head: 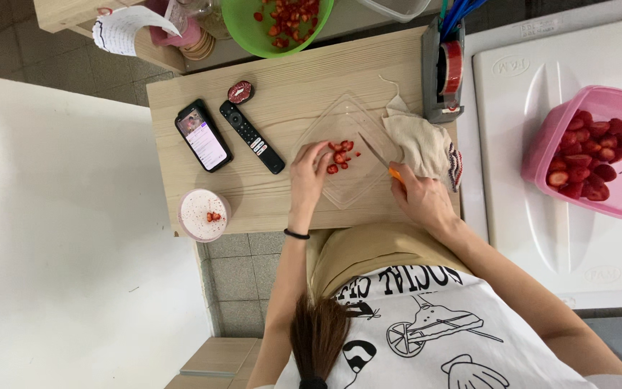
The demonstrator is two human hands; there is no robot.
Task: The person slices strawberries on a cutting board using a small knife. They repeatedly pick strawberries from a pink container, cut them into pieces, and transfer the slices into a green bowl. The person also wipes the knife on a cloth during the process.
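Pale wood forms the work table (pixel 268 79), viewed from above. At its left end stands a glass of pink drink (pixel 203 214) topped with strawberry bits. A phone (pixel 203 135) and a black remote control (pixel 252 137) lie side by side further in, with a small dark red item just above the remote; its kind cannot be told.

Centre: a clear plastic lid (pixel 350 148) serves as the cutting surface. Cut strawberry pieces (pixel 340 155) lie on it, toward its left side. The left hand (pixel 309 173) rests with fingertips closed on the pieces, pinching or steadying one. The right hand (pixel 419 196) is clenched round the orange handle of a knife (pixel 381 160), blade angled up and left across the lid toward the fruit.

Judgement: the step in hand is slicing. To do it well, the left fingertips should curl back from the blade line, the piece should sit flat side down, and the lid, which looks light and slippery, should be kept from sliding.

Right of the lid: a beige cloth (pixel 420 144) touches the lid's edge. A holder with red tape (pixel 446 68) stands at the table's far right corner. A green bowl (pixel 271 32) of cut fruit sits at the far side. On the white surface beyond, a pink tub (pixel 613 108) holds whole strawberries, well apart from the hands.
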